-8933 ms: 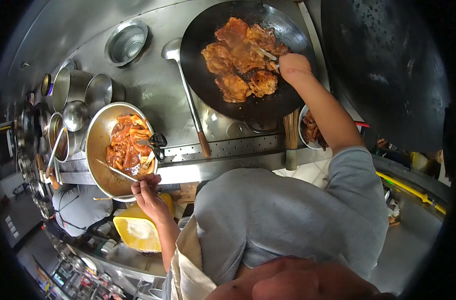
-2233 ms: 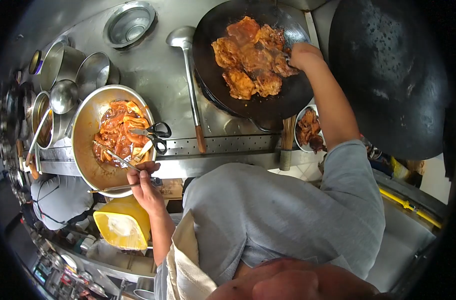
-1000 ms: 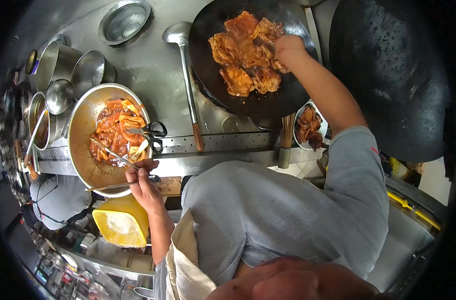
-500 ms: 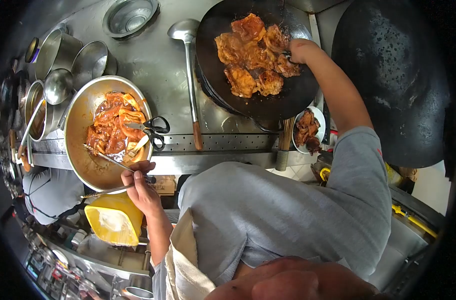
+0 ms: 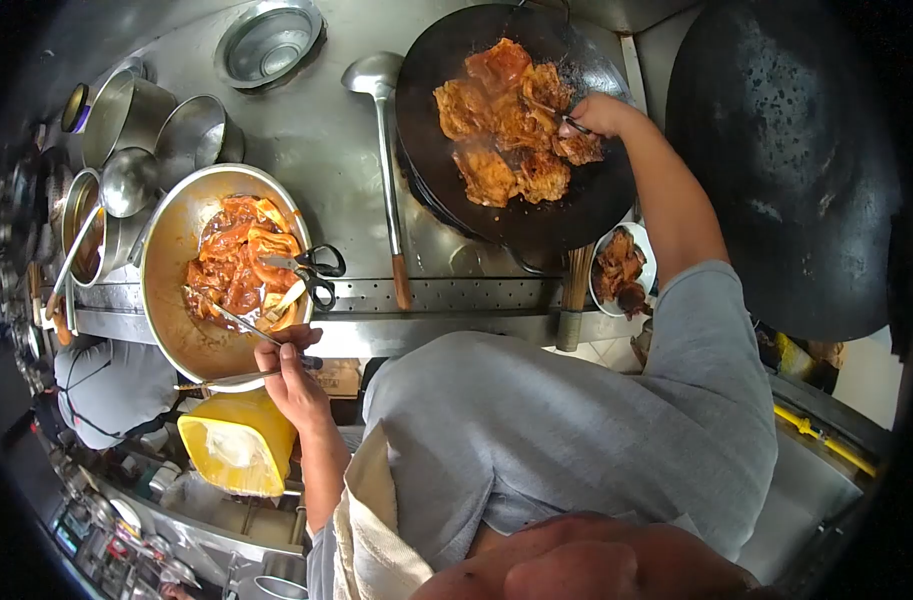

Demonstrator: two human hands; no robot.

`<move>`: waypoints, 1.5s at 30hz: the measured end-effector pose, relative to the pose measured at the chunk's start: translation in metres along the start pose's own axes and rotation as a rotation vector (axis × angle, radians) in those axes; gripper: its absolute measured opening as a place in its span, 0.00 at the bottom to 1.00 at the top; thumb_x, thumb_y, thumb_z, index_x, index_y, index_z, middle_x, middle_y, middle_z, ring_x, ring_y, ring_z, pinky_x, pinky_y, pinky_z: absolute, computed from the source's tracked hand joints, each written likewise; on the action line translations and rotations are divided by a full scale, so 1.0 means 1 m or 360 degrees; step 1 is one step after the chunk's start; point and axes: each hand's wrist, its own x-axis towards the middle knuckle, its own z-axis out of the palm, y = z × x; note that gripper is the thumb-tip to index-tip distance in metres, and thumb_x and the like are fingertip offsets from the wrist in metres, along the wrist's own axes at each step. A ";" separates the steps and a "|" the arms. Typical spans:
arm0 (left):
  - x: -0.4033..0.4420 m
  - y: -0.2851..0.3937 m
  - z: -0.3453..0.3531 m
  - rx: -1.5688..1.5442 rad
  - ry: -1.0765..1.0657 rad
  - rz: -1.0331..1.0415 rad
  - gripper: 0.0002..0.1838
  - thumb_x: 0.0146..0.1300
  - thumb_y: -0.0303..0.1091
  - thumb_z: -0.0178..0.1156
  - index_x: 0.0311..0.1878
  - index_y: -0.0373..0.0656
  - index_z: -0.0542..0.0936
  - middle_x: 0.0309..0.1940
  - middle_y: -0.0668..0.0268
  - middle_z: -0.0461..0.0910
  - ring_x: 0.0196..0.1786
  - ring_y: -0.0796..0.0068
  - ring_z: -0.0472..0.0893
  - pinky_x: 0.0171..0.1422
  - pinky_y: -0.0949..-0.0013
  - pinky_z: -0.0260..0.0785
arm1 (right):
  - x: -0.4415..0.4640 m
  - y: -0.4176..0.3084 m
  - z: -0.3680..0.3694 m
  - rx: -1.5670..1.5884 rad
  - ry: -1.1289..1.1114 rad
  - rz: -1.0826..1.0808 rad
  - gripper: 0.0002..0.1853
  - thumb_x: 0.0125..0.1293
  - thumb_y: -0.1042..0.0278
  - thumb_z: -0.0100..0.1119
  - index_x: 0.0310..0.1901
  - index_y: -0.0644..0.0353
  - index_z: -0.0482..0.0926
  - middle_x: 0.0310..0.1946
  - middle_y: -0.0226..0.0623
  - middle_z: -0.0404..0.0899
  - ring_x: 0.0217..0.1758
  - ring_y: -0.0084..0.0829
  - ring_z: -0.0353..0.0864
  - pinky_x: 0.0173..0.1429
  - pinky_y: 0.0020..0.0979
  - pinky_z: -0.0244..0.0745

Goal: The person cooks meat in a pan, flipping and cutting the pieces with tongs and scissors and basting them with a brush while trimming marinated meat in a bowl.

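Note:
My left hand (image 5: 298, 385) is closed round a pair of thin metal rods, probably tongs (image 5: 238, 320); one tip reaches into a metal bowl (image 5: 181, 345) of raw red-marinated meat (image 5: 238, 250). Black-handled scissors (image 5: 321, 270) rest on that bowl's right side, beside a pale handle. Over the black wok (image 5: 426, 170), my right hand (image 5: 604, 115) grips a slim metal utensil with a dark part, whose tip touches the browned meat pieces (image 5: 521, 110). Its full shape is hidden by the hand and meat.
A long ladle (image 5: 388, 180) lies left of the wok. Nearby are an empty metal basin (image 5: 268, 48), several pots (image 5: 191, 140), a bamboo brush (image 5: 574, 300), a bowl of dark meat (image 5: 618, 270), a second large wok (image 5: 776, 170) and a yellow tub (image 5: 261, 440). Another person's back (image 5: 116, 390) shows lower left.
Compared with half a second ago, my right hand sits slightly lower at the wok's right, with more of its utensil visible against the meat. My left hand keeps its hold; the whole view has shifted slightly.

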 end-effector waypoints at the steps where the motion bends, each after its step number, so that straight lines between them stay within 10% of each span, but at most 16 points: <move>1: 0.000 0.000 0.001 -0.0001 0.0003 -0.0005 0.08 0.76 0.32 0.47 0.50 0.37 0.69 0.43 0.53 0.81 0.43 0.63 0.83 0.55 0.62 0.74 | -0.012 -0.001 0.004 0.0262 0.0021 0.0025 0.20 0.61 0.45 0.71 0.36 0.58 0.88 0.19 0.28 0.74 0.22 0.25 0.70 0.28 0.32 0.67; 14: 0.011 0.004 0.020 -0.0018 -0.0104 0.0025 0.06 0.76 0.29 0.46 0.50 0.38 0.67 0.44 0.52 0.80 0.43 0.61 0.83 0.54 0.60 0.76 | -0.042 0.018 0.041 0.1397 0.0205 -0.0128 0.16 0.64 0.49 0.70 0.42 0.53 0.86 0.20 0.22 0.74 0.22 0.16 0.68 0.25 0.25 0.57; 32: 0.010 0.009 0.031 0.0125 -0.0123 0.0011 0.09 0.76 0.37 0.47 0.50 0.43 0.71 0.41 0.61 0.83 0.42 0.69 0.84 0.43 0.72 0.69 | -0.089 0.039 0.074 0.1183 0.0105 0.0208 0.27 0.51 0.38 0.77 0.36 0.56 0.87 0.18 0.27 0.75 0.17 0.19 0.67 0.21 0.27 0.56; 45: 0.008 0.009 0.040 0.0017 -0.0175 0.0048 0.07 0.75 0.30 0.46 0.48 0.37 0.69 0.43 0.54 0.80 0.43 0.63 0.81 0.53 0.61 0.74 | -0.092 0.035 0.071 0.1565 -0.0140 0.0233 0.36 0.54 0.33 0.72 0.47 0.63 0.84 0.18 0.27 0.72 0.13 0.14 0.59 0.17 0.22 0.49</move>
